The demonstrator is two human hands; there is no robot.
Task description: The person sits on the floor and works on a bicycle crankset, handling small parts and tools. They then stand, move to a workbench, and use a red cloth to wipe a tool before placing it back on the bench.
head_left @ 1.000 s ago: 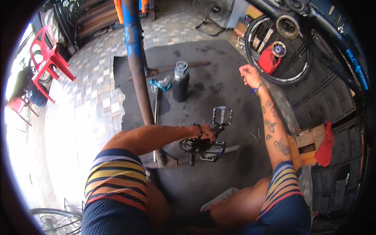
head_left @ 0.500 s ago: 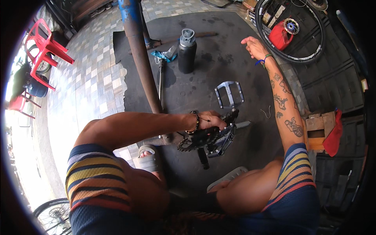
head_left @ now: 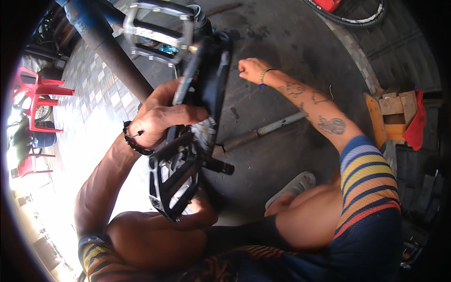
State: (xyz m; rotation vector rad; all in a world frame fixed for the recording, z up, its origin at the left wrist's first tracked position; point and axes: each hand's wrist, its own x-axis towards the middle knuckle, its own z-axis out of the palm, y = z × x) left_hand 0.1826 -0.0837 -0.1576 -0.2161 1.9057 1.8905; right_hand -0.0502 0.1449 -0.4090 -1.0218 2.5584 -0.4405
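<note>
My left hand [head_left: 155, 115] grips a dark bicycle crankset [head_left: 213, 80], raised close to me, its thumb and fingers around the crank. A silver flat pedal [head_left: 157, 29] sticks out at the top of the crankset. A second, darker flat pedal [head_left: 176, 183] hangs at the lower end, above my left leg. A short dark stub [head_left: 218, 166] juts out to the right below the thumb. My right hand [head_left: 253, 70] is in the air to the right of the crankset, its fingers curled closed, with nothing seen in it.
A blue-and-brown metal post [head_left: 120, 66] slants at the left; its grey foot bar [head_left: 263, 131] lies on the dark mat. Behind the silver pedal, a bottle [head_left: 201, 21] is partly hidden. Red chairs [head_left: 42, 89] stand left. A wooden box [head_left: 392, 110] with red cloth [head_left: 416, 124] stands right.
My left hand has lifted the crankset from low over the mat, up and toward me. My right hand has drawn in to the left and its fingers have curled closed. The view has shifted.
</note>
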